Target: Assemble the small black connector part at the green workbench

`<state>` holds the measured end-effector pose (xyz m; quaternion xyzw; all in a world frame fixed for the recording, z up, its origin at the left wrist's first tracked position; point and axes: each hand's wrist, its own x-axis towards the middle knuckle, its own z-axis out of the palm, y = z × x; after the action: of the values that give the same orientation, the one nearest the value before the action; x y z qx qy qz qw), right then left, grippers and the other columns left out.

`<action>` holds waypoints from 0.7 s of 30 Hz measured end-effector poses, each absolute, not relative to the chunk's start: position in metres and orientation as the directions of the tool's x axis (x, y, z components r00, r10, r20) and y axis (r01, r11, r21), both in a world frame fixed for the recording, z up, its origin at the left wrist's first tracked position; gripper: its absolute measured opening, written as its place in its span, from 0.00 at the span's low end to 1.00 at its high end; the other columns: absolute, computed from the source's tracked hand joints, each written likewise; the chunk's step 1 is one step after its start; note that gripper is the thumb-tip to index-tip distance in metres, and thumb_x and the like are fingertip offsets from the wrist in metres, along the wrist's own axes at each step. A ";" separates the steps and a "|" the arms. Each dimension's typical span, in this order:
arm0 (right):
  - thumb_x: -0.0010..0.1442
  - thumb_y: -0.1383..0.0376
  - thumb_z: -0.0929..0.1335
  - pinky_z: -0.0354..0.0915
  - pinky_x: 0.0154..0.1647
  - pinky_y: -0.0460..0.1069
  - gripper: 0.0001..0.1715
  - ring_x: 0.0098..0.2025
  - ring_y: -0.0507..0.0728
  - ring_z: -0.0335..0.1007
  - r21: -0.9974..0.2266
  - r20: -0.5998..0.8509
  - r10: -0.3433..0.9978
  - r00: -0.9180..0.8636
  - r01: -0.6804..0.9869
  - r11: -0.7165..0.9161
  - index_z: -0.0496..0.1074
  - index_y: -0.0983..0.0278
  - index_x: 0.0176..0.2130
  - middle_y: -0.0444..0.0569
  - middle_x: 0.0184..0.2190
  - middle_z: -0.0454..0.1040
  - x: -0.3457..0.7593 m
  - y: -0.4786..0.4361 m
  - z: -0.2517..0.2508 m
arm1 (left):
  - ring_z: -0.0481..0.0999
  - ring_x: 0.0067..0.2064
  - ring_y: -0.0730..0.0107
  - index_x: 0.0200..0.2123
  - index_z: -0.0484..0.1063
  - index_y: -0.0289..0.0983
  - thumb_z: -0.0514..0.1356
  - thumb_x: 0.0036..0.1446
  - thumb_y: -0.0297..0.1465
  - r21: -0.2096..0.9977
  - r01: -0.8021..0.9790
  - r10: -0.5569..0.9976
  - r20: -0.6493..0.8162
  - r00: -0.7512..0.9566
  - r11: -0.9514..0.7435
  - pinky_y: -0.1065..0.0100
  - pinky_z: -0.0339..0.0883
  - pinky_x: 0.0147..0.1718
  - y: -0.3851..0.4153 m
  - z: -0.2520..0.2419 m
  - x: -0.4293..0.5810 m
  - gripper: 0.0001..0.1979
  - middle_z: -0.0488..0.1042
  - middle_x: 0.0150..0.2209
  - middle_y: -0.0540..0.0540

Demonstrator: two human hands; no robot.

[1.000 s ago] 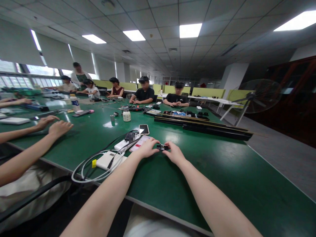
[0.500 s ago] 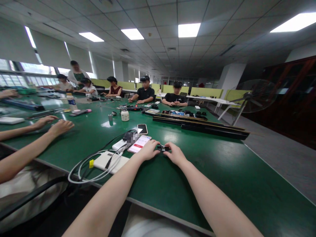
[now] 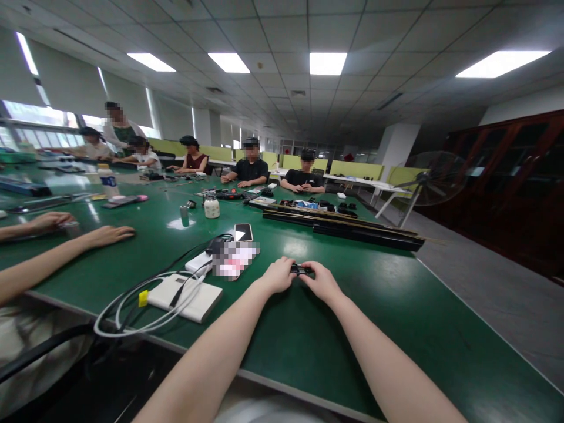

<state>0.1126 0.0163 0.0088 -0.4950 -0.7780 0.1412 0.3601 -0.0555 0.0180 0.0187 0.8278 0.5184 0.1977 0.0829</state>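
Observation:
Between my two hands is a small black object [image 3: 301, 269], too small to make out in detail, held just above the green table [image 3: 273, 335]. My left hand [image 3: 280, 275] grips its left end, with the fingers curled over it. On the right end, my right hand [image 3: 322, 282] pinches it between thumb and fingers. To the left of my left hand lies a phone with a blurred screen [image 3: 235, 260].
A white power bank [image 3: 187, 296] with looped white cables lies at the left. A second phone [image 3: 244, 233], a patterned jar [image 3: 212, 207] and long black bars [image 3: 365, 236] are farther back. A neighbour's hand [image 3: 110, 235] rests at the left; several people sit across the table.
The view has turned slightly right. The black object now appears more covered by my fingers, and my hands look closer together. The neighbour's nearer hand has flattened out on the table.

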 end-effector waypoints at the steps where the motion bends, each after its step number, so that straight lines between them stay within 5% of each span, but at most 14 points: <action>1: 0.50 0.64 0.67 0.64 0.45 0.53 0.14 0.42 0.56 0.69 -0.579 0.418 0.875 -0.245 0.671 0.464 0.70 0.61 0.40 0.47 0.39 0.73 0.116 0.016 0.009 | 0.68 0.50 0.54 0.50 0.62 0.36 0.53 0.57 0.32 0.362 0.825 0.900 0.227 0.373 -0.433 0.58 0.63 0.47 0.017 0.018 -0.050 0.17 0.67 0.49 0.39; 16: 0.49 0.57 0.67 0.64 0.50 0.56 0.15 0.44 0.59 0.70 -0.707 0.416 0.902 -0.118 0.581 0.402 0.72 0.59 0.38 0.48 0.40 0.75 0.149 -0.007 -0.014 | 0.65 0.51 0.55 0.51 0.61 0.38 0.51 0.57 0.33 0.403 0.785 0.882 0.247 0.401 -0.470 0.55 0.61 0.50 -0.004 0.008 -0.024 0.18 0.66 0.50 0.40; 21: 0.49 0.56 0.67 0.66 0.44 0.55 0.17 0.39 0.58 0.72 -0.740 0.360 0.929 -0.082 0.582 0.338 0.72 0.60 0.38 0.48 0.37 0.76 0.155 -0.005 -0.015 | 0.65 0.52 0.52 0.51 0.62 0.38 0.52 0.56 0.33 0.383 0.813 0.897 0.127 0.423 -0.438 0.53 0.61 0.49 0.004 0.016 -0.011 0.19 0.65 0.51 0.38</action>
<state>0.1547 -0.0051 -0.0147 -0.5359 -0.7049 0.2097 0.4146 -0.0114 0.0038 0.0161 0.8330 0.5135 0.1580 0.1326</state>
